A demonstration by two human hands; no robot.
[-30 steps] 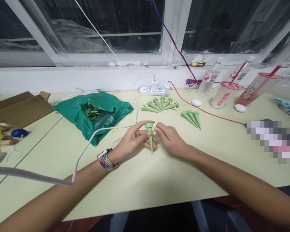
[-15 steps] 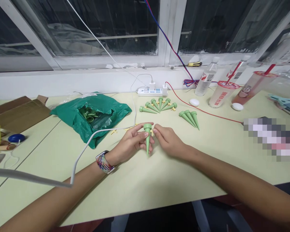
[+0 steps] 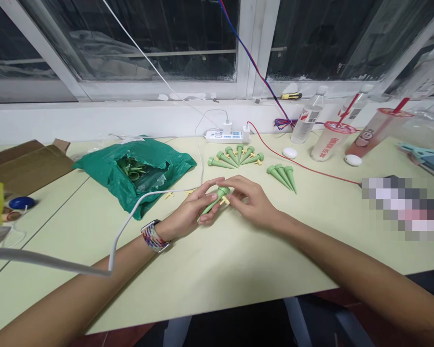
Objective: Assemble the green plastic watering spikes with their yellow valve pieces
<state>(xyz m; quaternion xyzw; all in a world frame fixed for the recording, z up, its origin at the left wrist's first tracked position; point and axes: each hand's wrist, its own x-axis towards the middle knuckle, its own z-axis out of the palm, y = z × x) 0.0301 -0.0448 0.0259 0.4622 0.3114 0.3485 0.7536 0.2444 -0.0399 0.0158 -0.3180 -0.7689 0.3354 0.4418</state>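
My left hand is closed around a green plant watering spike, its ribbed cap up to the right and its point down to the left. A yellow valve sticks out from beside the cap. My right hand curves over the cap end, with the thumb at the valve; its fingertips are partly hidden. Beyond my hands, several green spikes with yellow valves lie fanned out. Three more spikes lie to the right, with no yellow valves visible. Loose yellow valves lie just left of my hands.
A torn green bag with green parts inside lies at left, beside cardboard. A white cable crosses above my left forearm. A power strip stands at the back. Bottles and drink cups stand at right.
The spike has turned from pointing straight down to slanting down-left, and its yellow valve now shows. My right hand has opened from a pinch to curve over the cap.
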